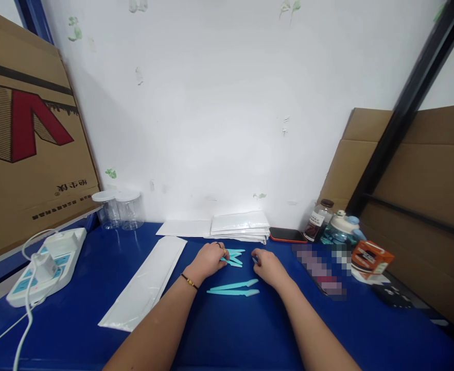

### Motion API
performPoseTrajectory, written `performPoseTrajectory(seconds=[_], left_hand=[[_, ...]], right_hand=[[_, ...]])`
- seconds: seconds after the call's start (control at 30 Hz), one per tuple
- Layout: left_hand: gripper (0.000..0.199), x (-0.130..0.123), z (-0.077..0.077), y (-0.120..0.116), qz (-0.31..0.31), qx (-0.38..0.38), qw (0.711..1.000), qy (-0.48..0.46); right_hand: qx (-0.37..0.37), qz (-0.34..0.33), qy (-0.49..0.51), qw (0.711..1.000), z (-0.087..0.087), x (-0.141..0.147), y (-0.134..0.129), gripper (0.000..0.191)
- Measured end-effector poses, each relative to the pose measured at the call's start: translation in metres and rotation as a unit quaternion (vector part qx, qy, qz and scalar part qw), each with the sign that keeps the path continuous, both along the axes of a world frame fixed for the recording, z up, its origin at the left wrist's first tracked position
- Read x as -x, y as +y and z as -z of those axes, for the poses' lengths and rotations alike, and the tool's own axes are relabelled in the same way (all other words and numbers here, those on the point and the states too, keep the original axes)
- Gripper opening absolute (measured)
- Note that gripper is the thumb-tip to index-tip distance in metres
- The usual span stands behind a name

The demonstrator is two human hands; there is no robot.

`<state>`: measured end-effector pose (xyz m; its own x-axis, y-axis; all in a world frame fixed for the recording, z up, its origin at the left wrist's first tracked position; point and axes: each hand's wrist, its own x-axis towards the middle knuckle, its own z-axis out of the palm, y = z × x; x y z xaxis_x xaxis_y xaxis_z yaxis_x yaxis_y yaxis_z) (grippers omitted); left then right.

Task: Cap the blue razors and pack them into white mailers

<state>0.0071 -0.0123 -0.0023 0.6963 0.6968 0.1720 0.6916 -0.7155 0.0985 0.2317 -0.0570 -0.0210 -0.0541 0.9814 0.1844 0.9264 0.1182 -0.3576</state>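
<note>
My left hand (208, 260), with a dark bracelet at the wrist and a ring, has its fingers bent and closed over the left ends of several turquoise eyebrow razors (235, 253) lying crossed on the blue table. To their right, my right hand (266, 265) is curled, thumb and fingers together. A small bit of something shows at its fingertips, too little to name. Closer to me, between the forearms, lie two more turquoise eyebrow razors (232, 289), side by side, their blade ends pointing right. Neither hand touches this pair.
Left of my arm lies a white plastic mailer (145, 283); more white packets (240, 221) are stacked by the wall. A power strip (51, 263) and two clear jars (129, 211) stand left. Right are a phone (287, 235), a bottle (319, 219) and an orange box (371, 259).
</note>
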Motion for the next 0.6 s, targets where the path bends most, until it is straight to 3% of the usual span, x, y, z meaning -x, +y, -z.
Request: performPoseTrajectory(seconds=[0.17,0.3,0.4,0.5,0.6], left_hand=[[0.01,-0.002,0.0,0.001,0.017,-0.01,1.0,-0.016],[0.016,-0.003,-0.003,-0.003,0.024,-0.035,0.998,-0.037],[0.017,-0.008,-0.005,-0.01,0.032,-0.046,0.997,-0.048],[0.017,-0.013,-0.004,-0.017,0.05,-0.034,0.997,-0.039],[0.014,-0.016,0.0,-0.017,0.058,-0.006,0.998,-0.03]], right_hand=[[0.003,-0.03,0.198,0.98,0.0,-0.009,0.001,0.02],[0.051,-0.068,0.336,0.938,0.0,-0.014,-0.002,0.034],[0.07,-0.083,0.296,0.949,0.0,-0.018,-0.004,0.03],[0.036,-0.105,0.214,0.971,-0.002,-0.021,-0.006,0.02],[0.024,-0.118,0.195,0.973,-0.002,-0.023,-0.007,0.015]])
